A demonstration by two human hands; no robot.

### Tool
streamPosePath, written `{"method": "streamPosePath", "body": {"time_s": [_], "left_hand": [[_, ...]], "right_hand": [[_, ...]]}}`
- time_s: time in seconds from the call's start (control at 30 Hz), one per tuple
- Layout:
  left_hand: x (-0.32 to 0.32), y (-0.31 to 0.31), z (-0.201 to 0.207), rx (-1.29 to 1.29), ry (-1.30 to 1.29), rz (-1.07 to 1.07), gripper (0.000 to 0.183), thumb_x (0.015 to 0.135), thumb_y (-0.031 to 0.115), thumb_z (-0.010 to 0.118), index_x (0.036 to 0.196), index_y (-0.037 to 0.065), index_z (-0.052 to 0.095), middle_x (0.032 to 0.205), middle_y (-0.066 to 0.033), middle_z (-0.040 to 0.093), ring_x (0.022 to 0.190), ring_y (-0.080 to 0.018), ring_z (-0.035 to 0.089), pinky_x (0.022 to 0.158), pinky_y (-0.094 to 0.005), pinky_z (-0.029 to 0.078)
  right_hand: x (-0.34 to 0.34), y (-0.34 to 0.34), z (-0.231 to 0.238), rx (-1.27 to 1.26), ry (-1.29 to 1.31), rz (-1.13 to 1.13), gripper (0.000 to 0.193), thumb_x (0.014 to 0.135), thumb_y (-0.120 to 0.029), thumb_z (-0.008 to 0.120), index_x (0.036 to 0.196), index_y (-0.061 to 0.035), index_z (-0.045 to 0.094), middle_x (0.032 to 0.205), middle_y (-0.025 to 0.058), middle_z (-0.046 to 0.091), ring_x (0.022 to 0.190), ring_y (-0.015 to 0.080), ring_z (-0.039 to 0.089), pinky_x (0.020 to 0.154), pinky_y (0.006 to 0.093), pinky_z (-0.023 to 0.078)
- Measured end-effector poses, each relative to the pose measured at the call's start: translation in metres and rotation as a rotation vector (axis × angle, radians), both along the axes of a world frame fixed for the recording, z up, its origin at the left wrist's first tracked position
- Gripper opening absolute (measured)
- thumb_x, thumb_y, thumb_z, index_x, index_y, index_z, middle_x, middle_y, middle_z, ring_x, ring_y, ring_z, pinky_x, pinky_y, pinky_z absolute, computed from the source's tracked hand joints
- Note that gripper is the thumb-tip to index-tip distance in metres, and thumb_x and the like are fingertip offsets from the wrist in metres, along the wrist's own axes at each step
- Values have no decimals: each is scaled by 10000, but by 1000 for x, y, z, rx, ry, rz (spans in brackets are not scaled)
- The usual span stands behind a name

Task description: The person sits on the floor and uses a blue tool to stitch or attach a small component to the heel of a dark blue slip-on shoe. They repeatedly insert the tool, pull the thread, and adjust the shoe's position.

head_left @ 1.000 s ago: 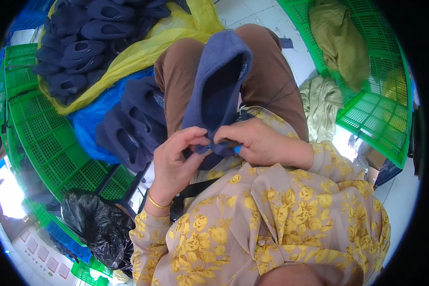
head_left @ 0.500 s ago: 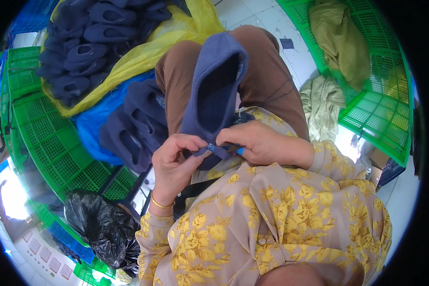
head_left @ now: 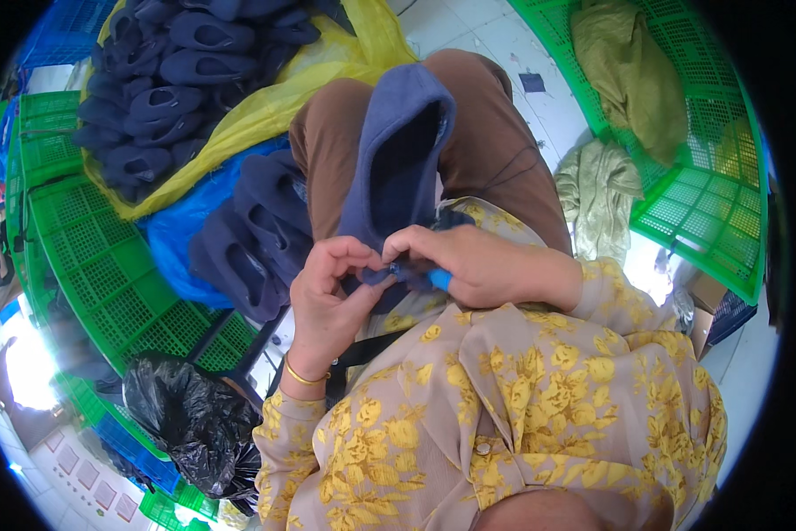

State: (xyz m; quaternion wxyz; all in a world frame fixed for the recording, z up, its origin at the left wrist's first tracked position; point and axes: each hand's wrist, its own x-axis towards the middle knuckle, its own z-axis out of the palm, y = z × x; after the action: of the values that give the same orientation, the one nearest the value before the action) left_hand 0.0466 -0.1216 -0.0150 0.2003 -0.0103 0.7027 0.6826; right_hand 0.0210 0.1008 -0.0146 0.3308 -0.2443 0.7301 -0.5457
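Left of the brown-trousered lap [head_left: 479, 133], a yellow bag [head_left: 323, 66] is heaped with dark slippers [head_left: 207, 67]. At the lap's near side, the left hand [head_left: 331, 292] has thumb and finger clamped on the near end of a navy slipper [head_left: 393, 168], which lies over the lap's middle. The right hand [head_left: 477, 265] curls there; its grip I cannot tell. Right of the lap, a green basket [head_left: 690, 208] holds olive cloth [head_left: 632, 80].

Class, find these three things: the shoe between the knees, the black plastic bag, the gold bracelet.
Shoe [head_left: 399, 168], head view: its dark inside.
Black plastic bag [head_left: 194, 419], head view: its crumpled middle.
Gold bracelet [head_left: 304, 380], head view: front of its band.
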Motion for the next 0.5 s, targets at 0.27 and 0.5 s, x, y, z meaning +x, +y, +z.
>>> {"method": "streamPosePath", "body": {"time_s": [0.27, 0.5], "left_hand": [[-2, 1, 1, -10, 18, 14, 350, 768, -106, 715, 1058, 9, 556, 923, -32, 668, 834, -65, 601, 740, -201, 484], [-2, 1, -2, -240, 124, -40, 253, 739, -82, 699, 958, 34, 648, 876, -26, 657, 746, -86, 580, 685, -219, 480]], "right_hand": [[-3, -10, 10, 41, 392, -73, 277, 754, -33, 631, 1023, -99, 614, 934, 66, 564, 742, 321, 626, 618, 417, 508], [2, -15, 0, -14, 738, -213, 243, 700, -35, 650, 935, -84, 605, 896, 45, 584, 681, 264, 607, 575, 371, 489]]}}
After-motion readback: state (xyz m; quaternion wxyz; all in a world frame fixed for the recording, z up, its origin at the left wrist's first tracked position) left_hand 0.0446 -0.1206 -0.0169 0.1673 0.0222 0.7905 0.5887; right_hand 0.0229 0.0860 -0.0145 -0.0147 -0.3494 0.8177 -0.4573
